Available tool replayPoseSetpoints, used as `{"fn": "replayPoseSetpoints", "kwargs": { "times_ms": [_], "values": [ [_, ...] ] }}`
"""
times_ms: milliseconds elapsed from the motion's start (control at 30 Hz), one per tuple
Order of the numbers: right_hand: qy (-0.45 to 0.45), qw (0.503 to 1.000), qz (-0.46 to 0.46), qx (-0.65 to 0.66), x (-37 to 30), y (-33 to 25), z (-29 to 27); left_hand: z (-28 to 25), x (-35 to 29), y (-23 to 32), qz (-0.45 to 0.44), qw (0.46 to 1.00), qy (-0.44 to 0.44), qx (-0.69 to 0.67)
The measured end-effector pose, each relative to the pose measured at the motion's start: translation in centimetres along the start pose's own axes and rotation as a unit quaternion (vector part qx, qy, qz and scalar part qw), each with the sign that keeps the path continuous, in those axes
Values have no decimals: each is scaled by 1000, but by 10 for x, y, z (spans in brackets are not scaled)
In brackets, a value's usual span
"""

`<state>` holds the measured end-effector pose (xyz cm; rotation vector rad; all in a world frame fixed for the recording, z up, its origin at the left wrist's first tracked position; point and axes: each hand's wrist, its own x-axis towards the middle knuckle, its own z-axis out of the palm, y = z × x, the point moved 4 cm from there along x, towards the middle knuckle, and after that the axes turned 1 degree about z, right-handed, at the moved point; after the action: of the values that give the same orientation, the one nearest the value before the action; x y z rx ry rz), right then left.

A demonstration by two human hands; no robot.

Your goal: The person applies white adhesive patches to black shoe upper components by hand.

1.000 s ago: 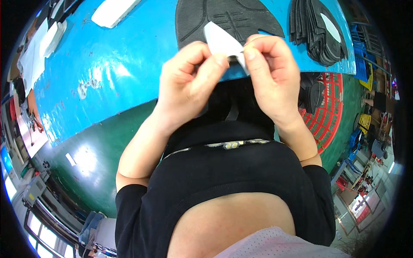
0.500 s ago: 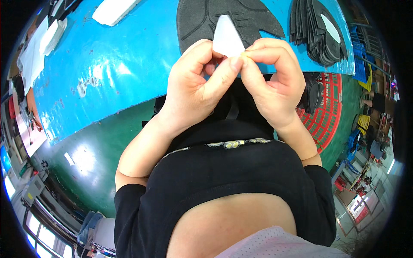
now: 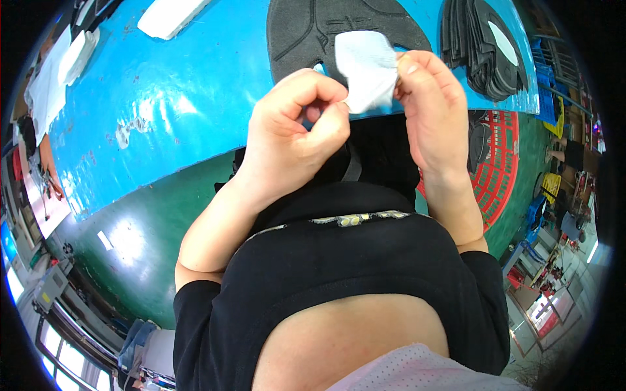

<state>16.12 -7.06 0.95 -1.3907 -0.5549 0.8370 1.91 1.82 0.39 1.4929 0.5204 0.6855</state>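
Between my two hands is a small white sheet piece, thin and slightly creased. The fingertips of my left hand pinch its lower left corner. My right hand grips its right edge between thumb and fingers. Behind the piece, a large black molded panel with raised lines lies on the blue table; its lower part is partly hidden by my hands and the white piece.
On the table's right stands a fanned stack of black pieces, with a white oval patch on top. White stacked pieces lie at the far left. Below the table's right edge is a red slatted basket with dark items.
My hands have moved apart, the right one to the right. The white piece, narrow and pointed before, now shows wider and spread between them.
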Motion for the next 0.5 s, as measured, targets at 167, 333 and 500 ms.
{"fn": "replayPoseSetpoints", "kwargs": {
  "times_ms": [167,333,500],
  "values": [
    [2,998,13,62,6,-13,5,-1,3,-2,33,999,2,10],
    [-62,997,14,-33,5,-12,11,-1,2,2,49,999,-7,11],
    [-60,991,6,122,9,1,6,6,-2,3,-42,996,24,-81]
  ]
}}
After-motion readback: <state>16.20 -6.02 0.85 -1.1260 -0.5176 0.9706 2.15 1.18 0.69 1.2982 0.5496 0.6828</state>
